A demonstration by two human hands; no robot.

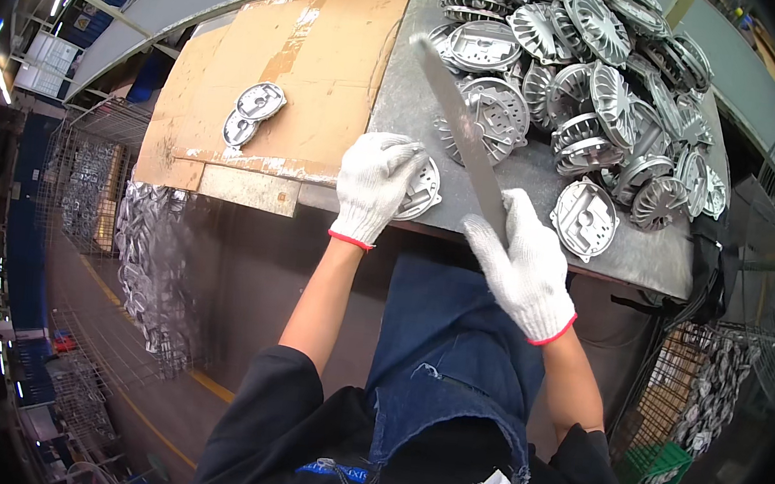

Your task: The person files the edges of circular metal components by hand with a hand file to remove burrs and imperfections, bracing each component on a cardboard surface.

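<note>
My left hand point(372, 185), in a white knit glove with a red cuff, grips a round silver metal casting point(424, 192) at the table's front edge. The glove covers the casting's left side. In my right hand point(531, 267), gloved the same way, is a long flat metal file point(468, 138), its blade slanting up and to the left over the table. The blade passes in front of another round casting point(498, 113) and does not appear to touch the casting in my left hand. One more loose casting point(585, 218), recessed face up, lies to the right of my right hand.
A large heap of finned castings point(600, 67) covers the table's far right. Flat cardboard point(330, 59) spreads over the left side, with two castings point(253, 112) on it. Wire cages of metal parts point(156, 266) stand below left, and a green crate point(659, 473) below right.
</note>
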